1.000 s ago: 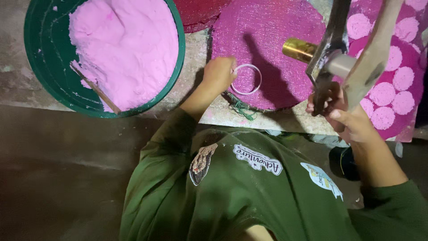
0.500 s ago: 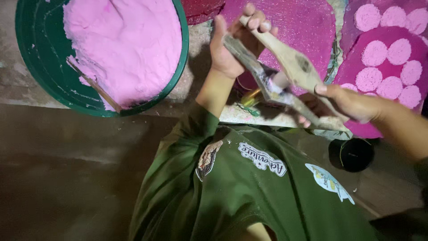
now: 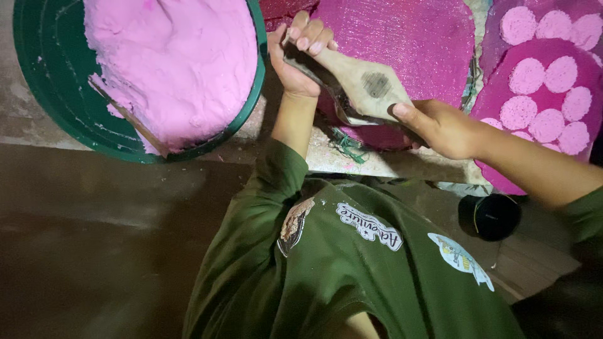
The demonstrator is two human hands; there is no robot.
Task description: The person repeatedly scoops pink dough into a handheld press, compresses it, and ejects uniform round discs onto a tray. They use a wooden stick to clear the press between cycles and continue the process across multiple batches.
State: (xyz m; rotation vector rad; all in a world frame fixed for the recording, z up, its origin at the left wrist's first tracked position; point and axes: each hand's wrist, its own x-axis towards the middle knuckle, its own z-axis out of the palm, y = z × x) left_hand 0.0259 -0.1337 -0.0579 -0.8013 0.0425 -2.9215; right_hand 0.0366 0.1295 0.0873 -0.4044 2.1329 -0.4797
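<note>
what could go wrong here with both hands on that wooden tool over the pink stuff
1. The left hand grips the wooden tool at its narrow end with its fingers curled over the edge; they might get pinched if the tool's parts close.
2. The right hand holds the other end just above the magenta glittery sheet; a slip might dent or scuff it.
3. The pink discs lie close by the right forearm and might be smeared.

The left hand (image 3: 295, 53) is raised with its arm stretched forward and fingers (image 3: 311, 37) curled closed, while the right hand (image 3: 443, 129) is clenched lower down, its forearm bent in from the side.
</note>
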